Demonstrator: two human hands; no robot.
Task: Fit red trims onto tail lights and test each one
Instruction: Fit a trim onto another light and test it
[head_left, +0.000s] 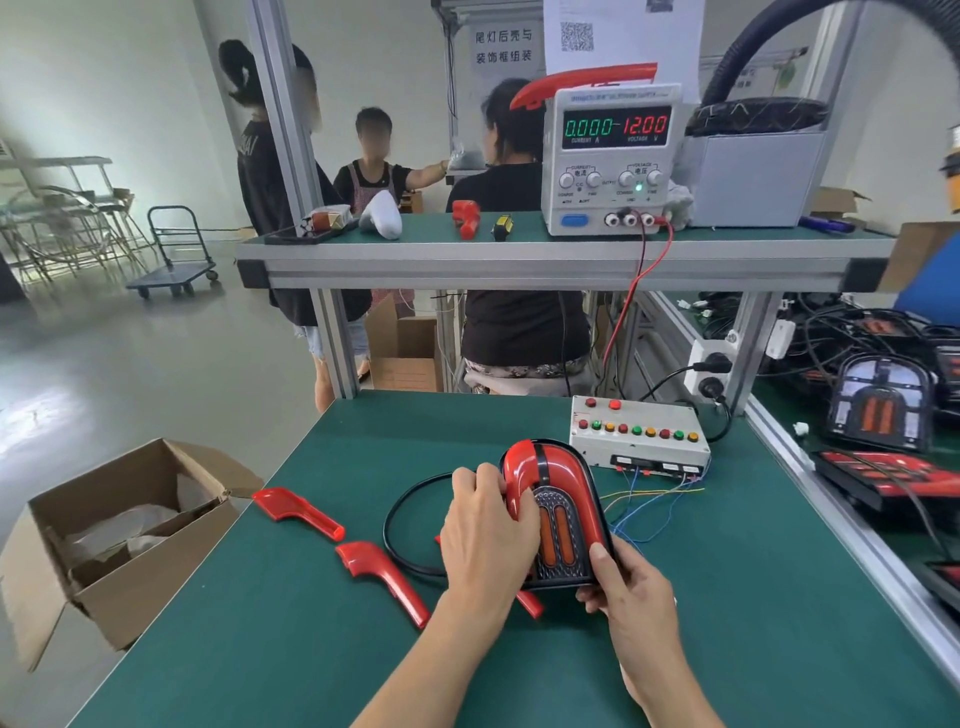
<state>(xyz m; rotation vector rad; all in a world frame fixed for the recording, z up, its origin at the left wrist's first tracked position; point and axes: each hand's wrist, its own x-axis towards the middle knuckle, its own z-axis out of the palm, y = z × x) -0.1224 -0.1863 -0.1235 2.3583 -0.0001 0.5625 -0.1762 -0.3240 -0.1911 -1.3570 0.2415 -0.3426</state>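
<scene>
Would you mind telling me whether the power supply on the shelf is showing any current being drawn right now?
No, the power supply shows 0.000 on its green current display beside 12.00 on the red voltage display.

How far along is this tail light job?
Done: nothing clearly finished here. In hand: the left hand presses a red trim onto the tail light, steadied by the right hand. Left: two loose trims wait, and the supply reads zero current, so testing remains.
</scene>
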